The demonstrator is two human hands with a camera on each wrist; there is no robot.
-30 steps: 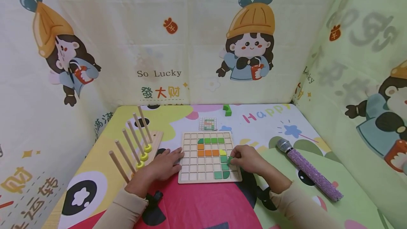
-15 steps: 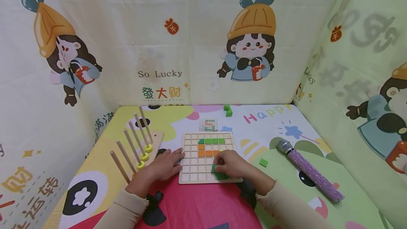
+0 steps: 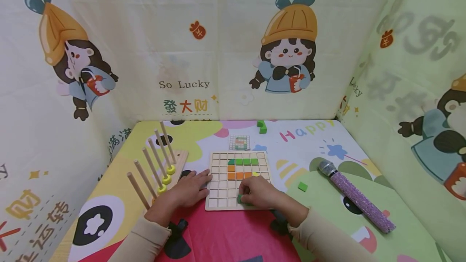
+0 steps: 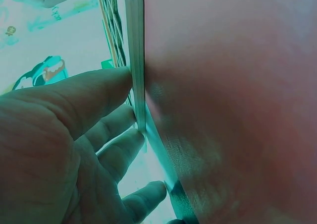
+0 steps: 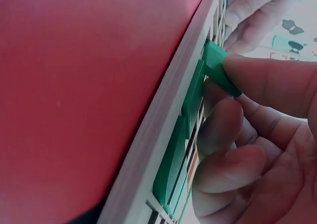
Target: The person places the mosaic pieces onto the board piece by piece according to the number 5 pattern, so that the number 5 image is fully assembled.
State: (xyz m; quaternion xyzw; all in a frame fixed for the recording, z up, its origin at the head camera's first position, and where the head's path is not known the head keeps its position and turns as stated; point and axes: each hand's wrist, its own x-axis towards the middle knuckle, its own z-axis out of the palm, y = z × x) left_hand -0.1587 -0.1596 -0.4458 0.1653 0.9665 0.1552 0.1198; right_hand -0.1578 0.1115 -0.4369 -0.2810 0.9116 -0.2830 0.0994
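Note:
A wooden grid board (image 3: pixel 217 194) lies flat, with green, orange and yellow tiles in some of its squares. My right hand (image 3: pixel 259 193) pinches a green tile (image 5: pixel 217 65) between thumb and finger, low over the board's near row. In the right wrist view that tile is tilted, beside other green tiles (image 5: pixel 192 95) lying along the board's near edge. The hand hides part of the lower right squares. My left hand (image 3: pixel 188 189) rests at the board's left side, its extended fingertips touching the board's edge (image 4: pixel 137 50).
At the left stands a peg rack (image 3: pixel 181 157) with yellow rings (image 3: pixel 166 179). A small grid card (image 3: pixel 239 142) and a green block (image 3: pixel 262 127) lie behind the board. To the right are a loose green tile (image 3: pixel 302 186) and a glittery purple microphone (image 3: pixel 358 199).
My right hand has moved with the green tile from the board's right side leftward and down to the near row. A loose tile at the right came into view. The left hand stays put.

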